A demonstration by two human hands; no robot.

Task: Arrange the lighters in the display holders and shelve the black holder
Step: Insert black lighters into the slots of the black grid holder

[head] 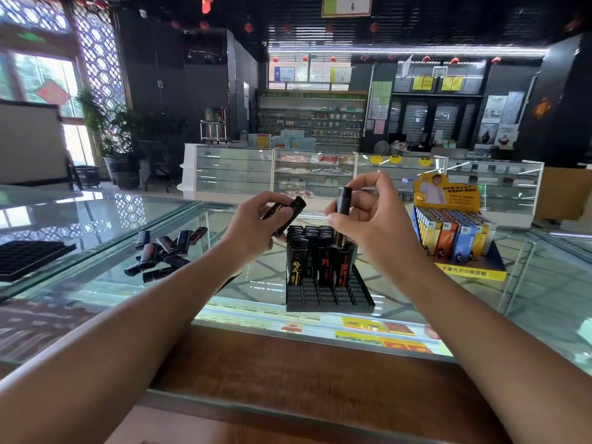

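Above the back rows of the black holder [330,299], the person's right hand [368,219] is pinching an upright lighter [345,200] between thumb and fingertips, its lower end hiding behind the thumb, so I cannot tell whether it is touching the rows below. Just left of the holder and at the same height, the left hand [253,222] is curling its fingers round a slanted lighter [288,213]; it may be gripping more than one, but I cannot make that out. The holder itself is sitting on the glass desk [262,290], with standing lighters [307,251] filling its rear slots and its front rows showing bare. Well to the holder's left, loose lighters [163,251] are lying in a jumbled heap on the glass, and further left still a flat black tray [25,257] is resting near the desk's edge. To the holder's right, near but apart, a yellow display [471,272] is standing with orange, blue and yellow lighters packed upright in it.
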